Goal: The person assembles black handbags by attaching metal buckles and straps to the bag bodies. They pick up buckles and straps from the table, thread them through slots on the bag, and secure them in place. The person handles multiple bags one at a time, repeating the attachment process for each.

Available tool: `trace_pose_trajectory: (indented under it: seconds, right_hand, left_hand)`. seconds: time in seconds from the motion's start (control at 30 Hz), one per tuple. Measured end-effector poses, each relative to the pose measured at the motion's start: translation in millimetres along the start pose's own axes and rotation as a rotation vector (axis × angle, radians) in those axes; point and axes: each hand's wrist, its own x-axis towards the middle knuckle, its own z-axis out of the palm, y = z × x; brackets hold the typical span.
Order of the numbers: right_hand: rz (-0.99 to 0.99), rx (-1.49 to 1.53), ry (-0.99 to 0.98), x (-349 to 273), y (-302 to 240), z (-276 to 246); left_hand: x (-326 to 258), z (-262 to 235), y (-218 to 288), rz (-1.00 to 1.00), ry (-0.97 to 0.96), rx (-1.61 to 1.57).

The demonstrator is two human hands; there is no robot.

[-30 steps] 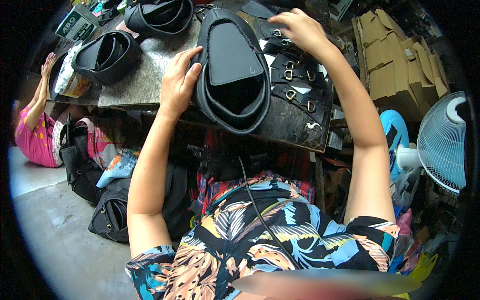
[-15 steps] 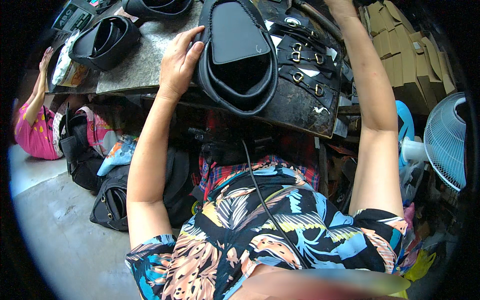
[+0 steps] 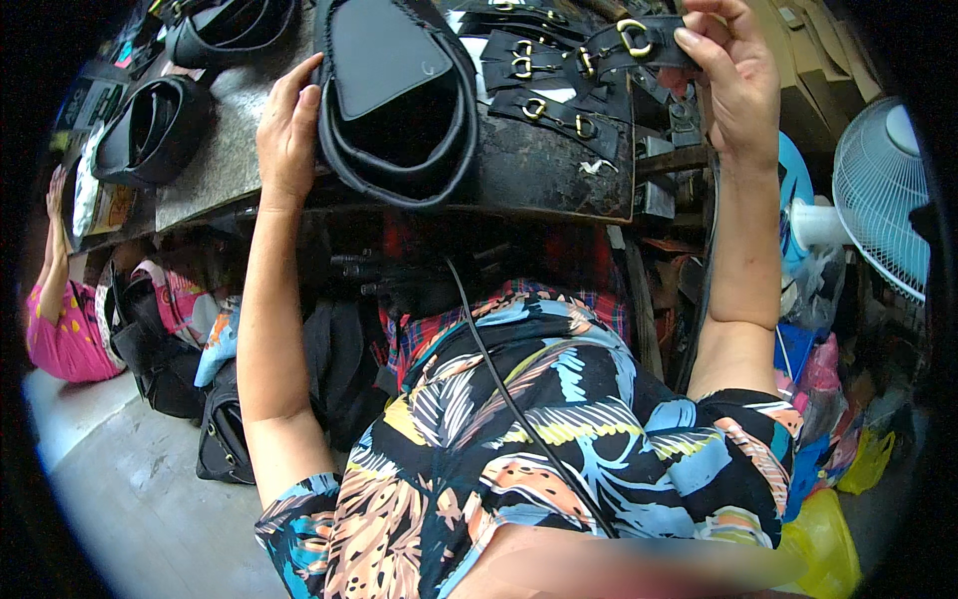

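Under the left hand point(image 3: 287, 135) lies a large black bag panel point(image 3: 397, 95), an oval piece with a thick rolled rim and a flat flap across its top. That hand rests flat against the panel's left edge, fingers spread and curled lightly over the rim, pressing rather than gripping. The panel sits on a worn, dark worktable point(image 3: 544, 175), its lower curve reaching the table's near edge.

Up and to the right, the right hand point(image 3: 733, 75) pinches a black strap point(image 3: 639, 40) with a gold ring buckle, thumb and fingers closed on the strap's right end and lifting it just above the table. Between the two hands, just right of the panel, more black straps with gold buckles point(image 3: 544, 85) lie in a loose spread on the tabletop.

To the left of the left hand, two more black bag shells point(image 3: 155, 125) sit on the same table, well apart from the panel. Right of the right forearm stands a white fan point(image 3: 883, 195), with brown cardboard boxes point(image 3: 808, 60) behind the hand. Below the left elbow, black bags point(image 3: 160, 349) are heaped on the floor, and beyond them another person in a pink top point(image 3: 65, 329) sits at the far left edge.
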Motion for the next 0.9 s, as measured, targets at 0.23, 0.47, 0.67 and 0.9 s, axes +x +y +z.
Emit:
trace_pose_trajectory:
  seconds: [0.23, 0.47, 0.67, 0.9]
  right_hand:
    - [0.076, 0.12, -0.059, -34, 33, -8]
    - [0.407, -0.627, -0.338, -60, 54, -4]
    - [0.148, -0.813, -0.32, -53, 53, -4]
    - [-0.091, -0.856, -0.227, -3, 67, -17]
  left_hand:
    - [1, -1, 2, 0.012, 0.003, 0.015]
    - [-1, -2, 3, 0.013, 0.003, 0.031]
    - [0, -2, 3, 0.036, 0.01, 0.041]
    - [1, 1, 0, 0.015, 0.007, 0.011]
